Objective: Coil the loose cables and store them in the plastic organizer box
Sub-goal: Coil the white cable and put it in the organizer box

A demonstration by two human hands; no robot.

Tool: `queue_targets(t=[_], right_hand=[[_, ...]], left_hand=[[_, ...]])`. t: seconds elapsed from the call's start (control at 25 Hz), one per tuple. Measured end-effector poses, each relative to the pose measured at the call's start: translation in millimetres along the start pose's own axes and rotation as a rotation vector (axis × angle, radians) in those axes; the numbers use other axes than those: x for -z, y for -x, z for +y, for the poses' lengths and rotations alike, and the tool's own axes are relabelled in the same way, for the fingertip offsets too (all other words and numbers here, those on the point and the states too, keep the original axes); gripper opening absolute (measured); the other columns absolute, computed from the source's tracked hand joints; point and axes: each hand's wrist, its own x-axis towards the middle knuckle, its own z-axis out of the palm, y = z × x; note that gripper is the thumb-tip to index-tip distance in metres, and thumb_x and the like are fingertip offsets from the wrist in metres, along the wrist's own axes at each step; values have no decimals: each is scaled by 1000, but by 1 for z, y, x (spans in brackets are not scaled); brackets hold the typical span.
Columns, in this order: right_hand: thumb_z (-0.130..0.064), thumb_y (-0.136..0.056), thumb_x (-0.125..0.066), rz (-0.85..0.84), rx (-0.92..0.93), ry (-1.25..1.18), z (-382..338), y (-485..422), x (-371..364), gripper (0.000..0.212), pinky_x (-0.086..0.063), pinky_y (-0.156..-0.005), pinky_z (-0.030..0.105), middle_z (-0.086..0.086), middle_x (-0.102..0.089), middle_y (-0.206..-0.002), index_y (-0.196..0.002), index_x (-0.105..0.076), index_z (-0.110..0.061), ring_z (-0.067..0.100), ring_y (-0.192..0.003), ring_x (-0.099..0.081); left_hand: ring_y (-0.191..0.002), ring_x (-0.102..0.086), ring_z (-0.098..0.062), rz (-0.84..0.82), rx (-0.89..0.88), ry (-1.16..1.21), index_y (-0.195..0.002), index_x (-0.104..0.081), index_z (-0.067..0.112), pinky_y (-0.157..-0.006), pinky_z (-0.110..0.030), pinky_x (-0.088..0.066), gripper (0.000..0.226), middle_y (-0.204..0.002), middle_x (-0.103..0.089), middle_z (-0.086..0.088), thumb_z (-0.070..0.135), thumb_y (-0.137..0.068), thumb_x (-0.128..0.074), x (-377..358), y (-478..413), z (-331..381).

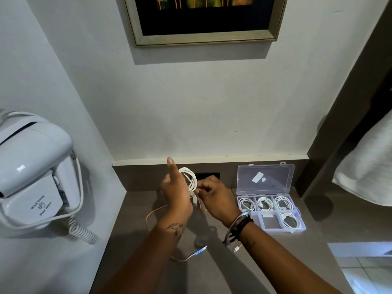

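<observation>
A white cable (189, 178) is looped in a coil around my left hand (176, 188), which is raised with fingers straight. My right hand (214, 197) pinches the cable's free end next to the coil. An orange cable (151, 215) lies loose on the grey counter under my arms, with a blue-tipped plug (198, 251) near the front and another plug (237, 248) by my right forearm. The clear plastic organizer box (271, 228) stands open at the right; several of its compartments hold coiled white cables (246, 203).
A white wall-mounted hair dryer (31, 166) with a spiral cord hangs at the left. A framed picture (203, 20) is on the wall above. A white towel (369, 166) hangs at the right. The grey counter (140, 251) ends against a low backsplash with a dark socket.
</observation>
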Motion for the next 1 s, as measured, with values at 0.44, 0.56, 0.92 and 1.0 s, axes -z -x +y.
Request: queue_targets(t=[0.44, 0.56, 0.92, 1.0], right_hand=[[-10, -92, -57, -158, -142, -610, 4, 15, -7, 20, -44, -71, 37, 14, -61, -89, -107, -66, 0, 22, -78, -53], [-3, -93, -55, 12, -60, -498, 7, 15, -9, 20, -48, -62, 14, -2, -73, -84, -105, -71, -5, 2, -70, -62], [-8, -86, -48, -2, 210, 339, 4, 2, 19, 20, -44, -60, 32, -9, -59, -68, -79, -65, -17, 11, -63, -53], [-9, -87, -49, -90, 217, 292, 2, 2, 21, 23, -42, -59, 30, -12, -56, -64, -72, -61, -21, 5, -60, -50]], left_hand=[[-56, -58, -21, 13, 34, 49, -65, -55, 8, -54, -28, -48, 68, -60, -57, -6, 65, -93, -30, 0, 9, -19], [-62, -62, -19, -60, 37, 69, -70, -59, 10, -49, -19, -49, 65, -65, -64, -4, 60, -96, -27, 3, 20, -24], [-79, -58, -23, -272, -956, -953, -78, -59, 20, -69, -39, -46, 51, -81, -65, 0, 57, -96, -29, 30, 14, -14], [-67, -59, -26, -279, -955, -1061, -68, -57, 17, -60, -39, -45, 65, -69, -64, -2, 61, -95, -18, 30, 12, -16]])
